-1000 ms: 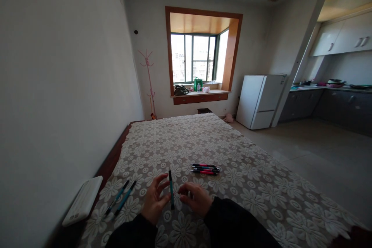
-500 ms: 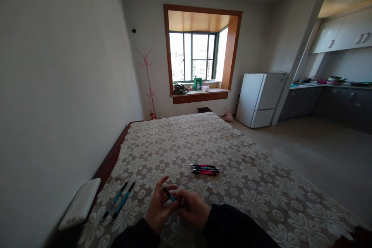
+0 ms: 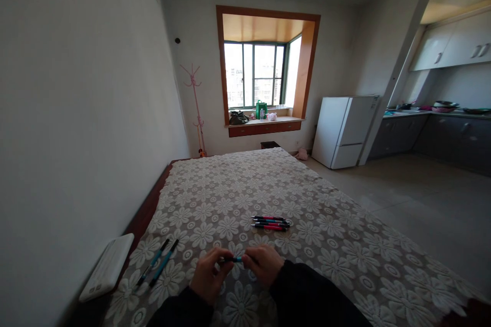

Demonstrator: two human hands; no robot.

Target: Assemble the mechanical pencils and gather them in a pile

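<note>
Just above the flowered tablecloth (image 3: 240, 181), a black and blue pen (image 3: 237, 259) lies roughly level between my two hands. My left hand (image 3: 210, 272) pinches its dark end. The blue end is gripped by my right hand (image 3: 264, 264), whose fingers hide part of it. To the left, two black and blue pens (image 3: 164, 262) lie side by side on the cloth. Beyond my hands, several pens (image 3: 270, 223) in black, red and blue are grouped together, lying crosswise.
A white power bank (image 3: 107, 267) rests at the table's left edge by the wall. Farther off are a pink coat stand (image 3: 198, 110), a window sill (image 3: 264, 122) with bags on it, and a white fridge (image 3: 337, 130) on the right.
My left hand's raised fingers have come down and closed around the pen's dark end. The pen has turned from slanted to nearly level, and my right hand now grips its blue end.
</note>
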